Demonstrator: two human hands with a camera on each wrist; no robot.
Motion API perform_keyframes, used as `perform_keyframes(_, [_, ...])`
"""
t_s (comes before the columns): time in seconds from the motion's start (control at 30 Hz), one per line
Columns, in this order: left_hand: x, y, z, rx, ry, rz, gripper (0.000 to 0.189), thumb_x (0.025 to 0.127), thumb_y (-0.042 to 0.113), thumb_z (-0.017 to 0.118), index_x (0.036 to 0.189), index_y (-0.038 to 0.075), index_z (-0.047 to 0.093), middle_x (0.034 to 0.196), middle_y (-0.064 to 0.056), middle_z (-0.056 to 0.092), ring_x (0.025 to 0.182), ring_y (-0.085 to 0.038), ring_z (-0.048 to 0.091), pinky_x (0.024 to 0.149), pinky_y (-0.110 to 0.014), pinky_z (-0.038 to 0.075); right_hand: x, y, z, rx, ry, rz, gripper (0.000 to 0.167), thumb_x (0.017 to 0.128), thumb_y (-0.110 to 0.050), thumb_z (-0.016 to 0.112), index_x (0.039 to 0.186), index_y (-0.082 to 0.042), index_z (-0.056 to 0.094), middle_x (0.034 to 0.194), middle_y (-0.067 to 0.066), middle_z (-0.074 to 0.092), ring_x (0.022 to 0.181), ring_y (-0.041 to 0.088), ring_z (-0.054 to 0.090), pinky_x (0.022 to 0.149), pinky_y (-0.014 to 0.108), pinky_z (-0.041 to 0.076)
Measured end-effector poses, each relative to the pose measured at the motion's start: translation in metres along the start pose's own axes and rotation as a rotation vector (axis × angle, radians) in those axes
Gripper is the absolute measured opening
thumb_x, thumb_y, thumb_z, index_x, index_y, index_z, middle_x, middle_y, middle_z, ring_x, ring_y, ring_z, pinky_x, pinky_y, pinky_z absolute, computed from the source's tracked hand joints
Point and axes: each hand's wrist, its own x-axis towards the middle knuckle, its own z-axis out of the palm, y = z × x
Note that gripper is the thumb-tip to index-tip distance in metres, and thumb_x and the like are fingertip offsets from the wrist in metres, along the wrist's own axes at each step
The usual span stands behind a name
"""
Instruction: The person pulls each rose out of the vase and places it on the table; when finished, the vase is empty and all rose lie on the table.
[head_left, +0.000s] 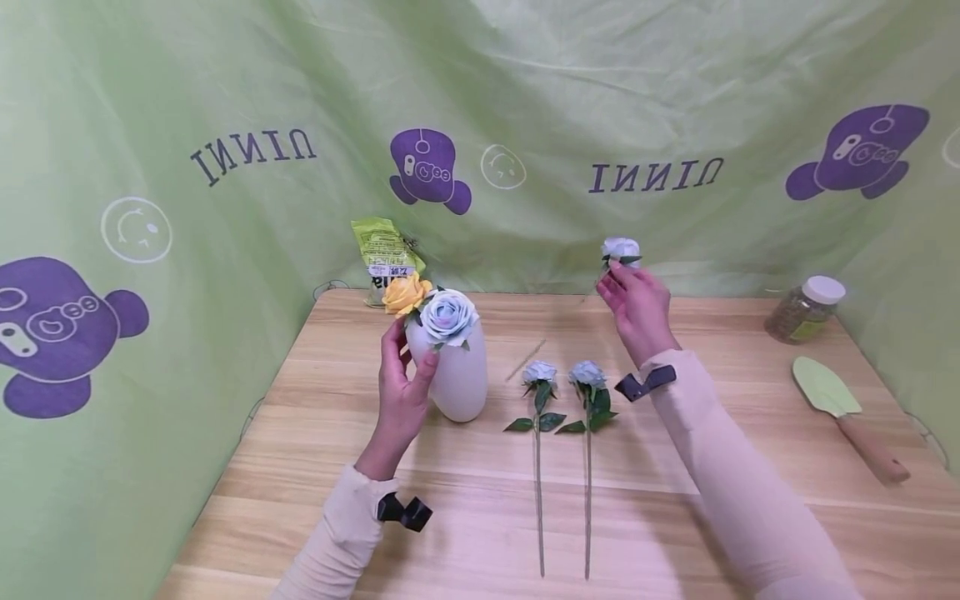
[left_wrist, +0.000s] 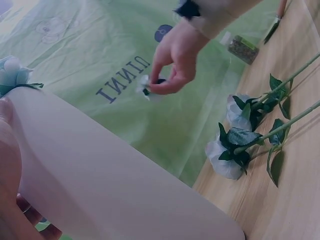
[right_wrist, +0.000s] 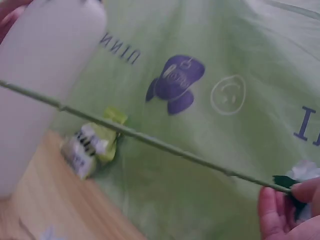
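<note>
My left hand (head_left: pixel 403 392) grips a white vase (head_left: pixel 462 385) near its top, thumb in front and fingers round the far side. The vase tilts slightly, its base close over the table. At its mouth sit a yellow-orange rose (head_left: pixel 406 294) and a pale blue rose (head_left: pixel 448 317), their stems hidden inside. To the right, raised toward the back curtain, my right hand (head_left: pixel 643 310) pinches another pale blue rose (head_left: pixel 621 250) just below the bloom. In the right wrist view its long bare green stem (right_wrist: pixel 150 142) runs leftward, overlapping the vase.
Two pale blue roses (head_left: pixel 540 372) (head_left: pixel 588 374) lie side by side in the table's middle, stems toward me. A thin stick (head_left: pixel 527 360) lies behind them. At right are a white-lidded jar (head_left: pixel 804 312) and a green-bladed trowel (head_left: pixel 825 386). A green packet (head_left: pixel 386 247) stands behind the vase.
</note>
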Motion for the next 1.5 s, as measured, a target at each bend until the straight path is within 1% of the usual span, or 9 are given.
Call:
perform_keyframes(0.2, [0.002, -0.003, 0.0, -0.004, -0.018, 0.007, 0.068, 0.097, 0.022, 0.058, 0.155, 0.012, 0.025, 0.151, -0.013, 0.037, 0.138, -0.03, 0.04, 0.114, -0.057, 0.035, -0.015, -0.004, -0.035, -0.287, -0.087, 0.1, 0.025, 0.093, -0.004, 0.067, 0.115, -0.008, 0.057, 0.095, 0.002, 0.07, 0.081, 0.011, 0.072, 0.08, 0.022, 0.059])
perform_keyframes(0.33, [0.005, -0.003, 0.002, 0.001, -0.027, 0.016, 0.068, 0.096, 0.023, 0.058, 0.155, 0.013, 0.025, 0.15, -0.012, 0.038, 0.138, -0.029, 0.039, 0.114, -0.056, 0.035, -0.029, -0.005, -0.058, -0.381, -0.118, 0.149, 0.024, 0.093, -0.005, 0.068, 0.114, -0.009, 0.057, 0.089, 0.0, 0.073, 0.077, 0.01, 0.072, 0.077, 0.022, 0.06])
perform_keyframes(0.47, [0.005, -0.002, 0.002, 0.0, -0.017, 0.02, 0.068, 0.096, 0.023, 0.058, 0.155, 0.013, 0.026, 0.149, -0.013, 0.039, 0.138, -0.03, 0.039, 0.114, -0.056, 0.035, -0.04, -0.003, -0.076, -0.465, -0.155, 0.146, 0.021, 0.092, -0.004, 0.069, 0.11, -0.008, 0.058, 0.084, 0.001, 0.076, 0.073, 0.01, 0.074, 0.073, 0.023, 0.06])
perform_keyframes(0.57, [0.005, -0.002, 0.002, -0.005, -0.018, 0.017, 0.068, 0.096, 0.023, 0.059, 0.155, 0.013, 0.026, 0.149, -0.012, 0.039, 0.138, -0.029, 0.039, 0.114, -0.056, 0.035, -0.047, -0.003, -0.088, -0.573, -0.166, 0.138, 0.04, 0.093, -0.004, 0.068, 0.13, -0.002, 0.051, 0.085, -0.001, 0.077, 0.075, 0.01, 0.074, 0.073, 0.023, 0.06])
perform_keyframes(0.67, [0.005, -0.003, 0.002, -0.007, -0.027, 0.007, 0.068, 0.096, 0.022, 0.06, 0.154, 0.013, 0.026, 0.149, -0.012, 0.038, 0.138, -0.029, 0.039, 0.114, -0.056, 0.036, -0.052, -0.002, -0.101, -0.698, -0.166, 0.15, 0.069, 0.094, -0.005, 0.065, 0.152, 0.005, 0.028, 0.086, -0.004, 0.077, 0.077, 0.009, 0.073, 0.074, 0.024, 0.06])
perform_keyframes(0.77, [0.004, -0.003, 0.001, -0.003, -0.026, 0.009, 0.068, 0.096, 0.022, 0.06, 0.154, 0.012, 0.027, 0.15, -0.012, 0.038, 0.138, -0.029, 0.04, 0.114, -0.056, 0.036, -0.055, 0.001, -0.112, -0.792, -0.165, 0.171, 0.08, 0.095, -0.005, 0.064, 0.156, 0.007, 0.014, 0.087, -0.007, 0.076, 0.079, 0.009, 0.073, 0.075, 0.025, 0.061])
perform_keyframes(0.9, [0.003, -0.002, 0.0, 0.007, -0.007, 0.024, 0.068, 0.095, 0.021, 0.06, 0.154, 0.011, 0.028, 0.148, -0.014, 0.04, 0.137, -0.029, 0.04, 0.114, -0.056, 0.035, -0.053, 0.007, -0.121, -0.854, -0.171, 0.179, 0.08, 0.096, -0.005, 0.063, 0.156, 0.008, 0.012, 0.088, -0.009, 0.074, 0.08, 0.009, 0.073, 0.076, 0.027, 0.061])
perform_keyframes(1.1, [0.002, -0.003, -0.002, -0.005, -0.015, 0.018, 0.067, 0.095, 0.022, 0.06, 0.154, 0.012, 0.028, 0.148, -0.013, 0.04, 0.136, -0.029, 0.041, 0.112, -0.057, 0.037, -0.051, 0.015, -0.13, -0.867, -0.183, 0.19, 0.077, 0.096, -0.002, 0.06, 0.155, 0.01, 0.012, 0.085, -0.005, 0.074, 0.074, 0.007, 0.072, 0.074, 0.028, 0.061])
perform_keyframes(1.5, [0.002, -0.002, -0.004, -0.003, -0.016, -0.004, 0.067, 0.097, 0.022, 0.059, 0.154, 0.012, 0.027, 0.151, -0.013, 0.037, 0.137, -0.031, 0.041, 0.112, -0.056, 0.039, -0.042, 0.024, -0.128, -0.941, -0.24, 0.21, 0.082, 0.094, -0.001, 0.064, 0.155, 0.011, 0.01, 0.085, -0.006, 0.071, 0.074, 0.009, 0.072, 0.076, 0.03, 0.062])
